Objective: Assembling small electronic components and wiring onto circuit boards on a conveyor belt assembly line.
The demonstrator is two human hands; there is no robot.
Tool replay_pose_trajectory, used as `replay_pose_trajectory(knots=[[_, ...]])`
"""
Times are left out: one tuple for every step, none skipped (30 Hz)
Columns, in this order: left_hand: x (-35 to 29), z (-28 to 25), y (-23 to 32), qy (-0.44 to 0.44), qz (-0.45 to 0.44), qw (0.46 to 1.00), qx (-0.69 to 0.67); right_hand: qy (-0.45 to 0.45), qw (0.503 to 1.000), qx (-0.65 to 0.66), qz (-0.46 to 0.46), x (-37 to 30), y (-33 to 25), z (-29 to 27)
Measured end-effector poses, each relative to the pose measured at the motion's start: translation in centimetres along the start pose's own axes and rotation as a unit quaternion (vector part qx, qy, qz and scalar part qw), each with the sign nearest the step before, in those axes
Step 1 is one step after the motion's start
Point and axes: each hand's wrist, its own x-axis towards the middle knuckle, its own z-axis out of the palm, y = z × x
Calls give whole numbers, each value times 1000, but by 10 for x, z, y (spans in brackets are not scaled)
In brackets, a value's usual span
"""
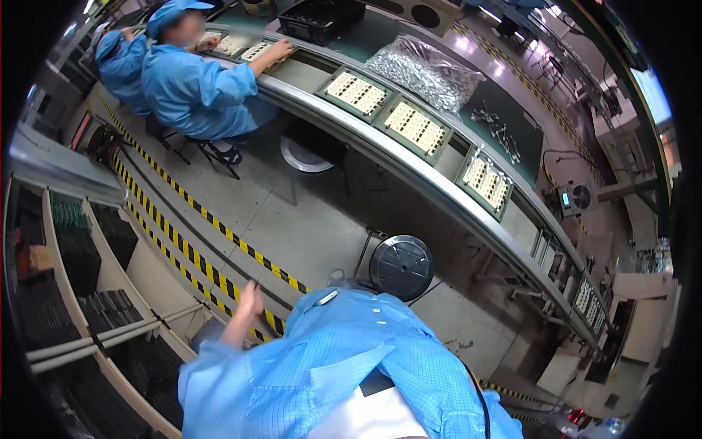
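My left hand hangs out to the left of my body, above the floor beside the black-and-yellow tape. Its fingers stretch forward, a little blurred, and I see nothing held in them. The nearest things are the shelf bins at left, filled with stacks of dark flat pieces. My right hand does not show. Ahead of me stands a round black stool. Beyond it runs a conveyor line carrying green-framed trays of pale parts in rows.
Two co-workers in blue sit along the line; the nearer person reaches onto it. A pile of silvery bags and loose small parts lie on the green bench behind. A black bin sits farther left. Striped tape crosses the floor.
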Motion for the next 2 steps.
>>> replay_pose_trajectory(knots=[[-2,-44,-22,56,-42,985,160,112,982,-138,63,-24,19,-1],[-5,-58,-60,-4,40,995,-89,114,983,-126,68,-28,12,-22]])
